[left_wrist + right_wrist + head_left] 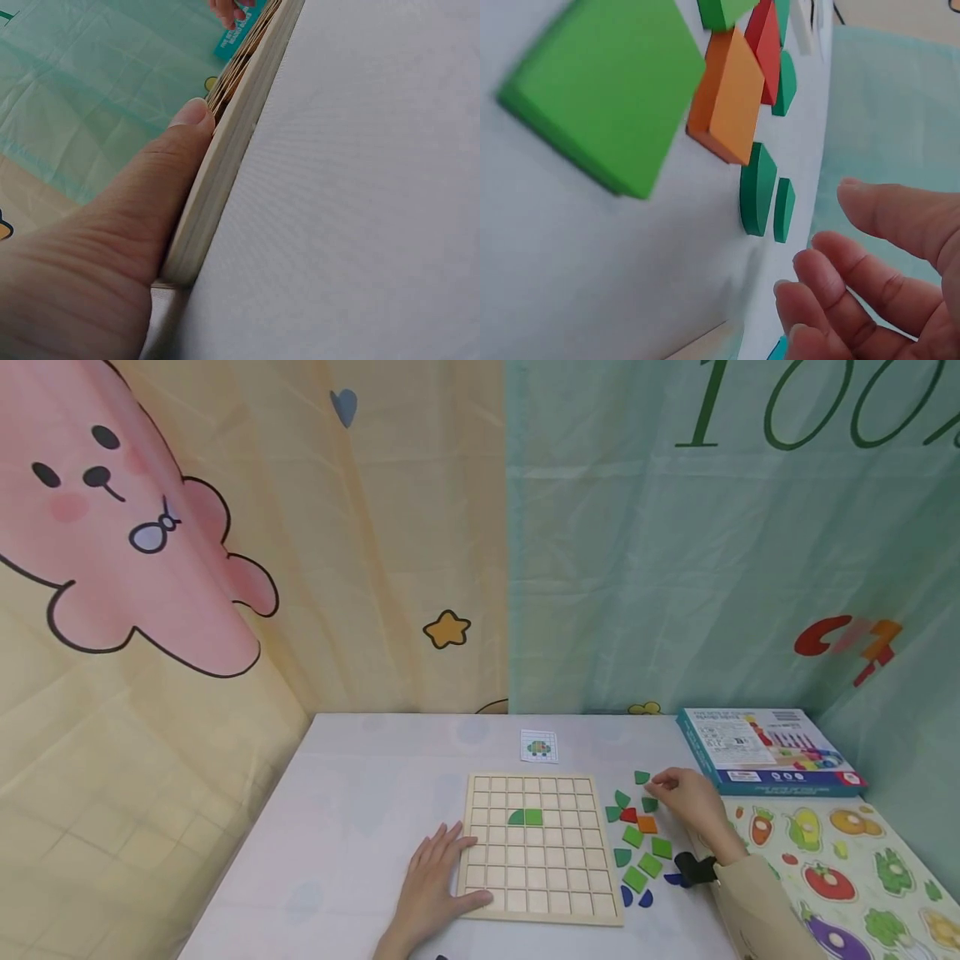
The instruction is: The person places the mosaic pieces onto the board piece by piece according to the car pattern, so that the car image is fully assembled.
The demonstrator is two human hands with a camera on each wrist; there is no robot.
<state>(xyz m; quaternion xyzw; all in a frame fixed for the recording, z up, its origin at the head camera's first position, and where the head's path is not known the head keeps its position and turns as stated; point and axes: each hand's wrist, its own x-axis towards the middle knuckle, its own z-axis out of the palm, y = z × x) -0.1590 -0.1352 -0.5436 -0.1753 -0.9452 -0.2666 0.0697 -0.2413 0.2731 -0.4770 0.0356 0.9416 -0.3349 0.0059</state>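
Observation:
A wooden grid board [537,889] lies flat on the table. Near its upper middle sit a dark green quarter-circle piece [517,817] and a light green square [533,817], side by side. My left hand [435,877] rests at the board's left edge, fingers extended; the left wrist view shows the thumb [161,169] against the rim. My right hand [686,797] hovers above the loose pieces at the right, thumb and fingers apart with nothing seen between them. Closest to it are two dark green pieces [757,191], then an orange block [726,97] and a red piece [763,52].
Light green squares [649,865] and blue pieces [646,899] lie right of the board. A small card [539,747] with a turtle-like picture is behind it. At the back right stands a flat box [772,752], with a vegetable-picture sheet [855,852] in front.

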